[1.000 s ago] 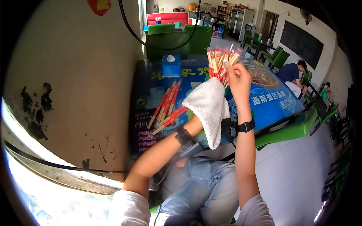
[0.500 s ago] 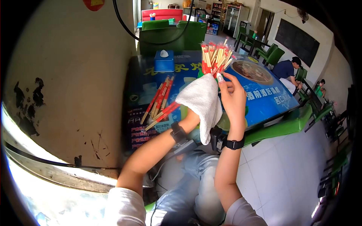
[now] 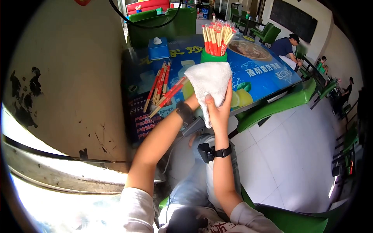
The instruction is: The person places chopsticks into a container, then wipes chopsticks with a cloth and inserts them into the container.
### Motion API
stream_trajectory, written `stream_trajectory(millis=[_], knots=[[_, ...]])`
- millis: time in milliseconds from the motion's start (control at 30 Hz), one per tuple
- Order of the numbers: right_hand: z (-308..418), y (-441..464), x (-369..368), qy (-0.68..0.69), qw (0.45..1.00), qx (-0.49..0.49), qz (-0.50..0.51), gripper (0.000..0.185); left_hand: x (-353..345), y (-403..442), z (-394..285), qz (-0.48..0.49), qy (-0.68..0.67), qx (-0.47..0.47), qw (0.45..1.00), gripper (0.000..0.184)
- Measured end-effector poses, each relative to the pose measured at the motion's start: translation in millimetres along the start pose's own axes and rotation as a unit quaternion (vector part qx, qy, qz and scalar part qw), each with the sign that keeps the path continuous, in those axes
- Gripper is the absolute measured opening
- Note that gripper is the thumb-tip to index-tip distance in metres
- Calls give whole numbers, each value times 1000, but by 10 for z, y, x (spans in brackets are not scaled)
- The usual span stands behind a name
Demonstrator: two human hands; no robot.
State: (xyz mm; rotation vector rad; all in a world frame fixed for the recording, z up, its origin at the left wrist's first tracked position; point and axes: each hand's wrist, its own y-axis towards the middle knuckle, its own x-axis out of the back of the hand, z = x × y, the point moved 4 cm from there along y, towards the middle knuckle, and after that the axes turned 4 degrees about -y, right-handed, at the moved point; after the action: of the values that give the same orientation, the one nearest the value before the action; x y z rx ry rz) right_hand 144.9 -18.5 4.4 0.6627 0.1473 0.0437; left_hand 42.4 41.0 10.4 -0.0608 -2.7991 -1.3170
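A white cloth (image 3: 210, 77) is held up in front of me at the table's near edge. My right hand (image 3: 220, 108) grips its right side, with the thumb pressed on the front. My left hand (image 3: 194, 101) goes in behind and under the cloth, which hides its fingers. Just beyond the cloth, a green holder (image 3: 213, 57) stands upright, packed with wrapped chopsticks (image 3: 217, 39). To the left, several more chopstick packets (image 3: 161, 83) with red paper bands lie loose on the table.
The blue printed table (image 3: 264, 72) has a blue tissue box (image 3: 158, 49) at its far left. A wall (image 3: 66, 77) borders the left side. Green chairs (image 3: 276, 105) stand at the right and far side. A seated person (image 3: 285, 48) is farther right.
My right hand has come down from beside the chopstick holder and now grips the cloth. The cloth sits lower relative to the holder, whose green body now shows. My view has tilted downward.
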Motion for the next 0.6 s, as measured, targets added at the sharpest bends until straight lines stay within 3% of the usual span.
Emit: stream_trajectory(millis=[100, 200, 233, 300, 400, 467, 533, 567, 600], knots=[[-146, -117, 144, 23, 998, -18, -48, 68, 34, 175, 74, -82, -71, 31, 994, 23], [-138, -166, 224, 76, 993, -72, -53, 64, 255, 198, -136, -187, -42, 99, 977, 18], [-130, -171, 240, 78, 992, -85, -43, 64, 285, 204, -292, -236, 15, 69, 969, 19], [-119, -185, 259, 94, 990, -105, -27, 64, 442, 248, -379, -255, 175, 122, 943, 24], [-175, -206, 299, 98, 991, -86, 22, 61, 628, 182, -1006, -99, 570, 102, 809, 29], [-184, -204, 323, 117, 988, -95, 42, 62, 726, -111, -1318, -136, 638, 187, 734, 29], [-184, -200, 349, 144, 981, -113, 58, 65, 677, -455, -1533, -185, 614, 180, 746, 27], [-185, -200, 361, 144, 982, -105, 59, 65, 595, -601, -1543, -190, 597, 209, 750, 29], [-186, -203, 360, 144, 983, -97, 60, 65, 522, -762, -1467, -166, 620, 179, 746, 30]])
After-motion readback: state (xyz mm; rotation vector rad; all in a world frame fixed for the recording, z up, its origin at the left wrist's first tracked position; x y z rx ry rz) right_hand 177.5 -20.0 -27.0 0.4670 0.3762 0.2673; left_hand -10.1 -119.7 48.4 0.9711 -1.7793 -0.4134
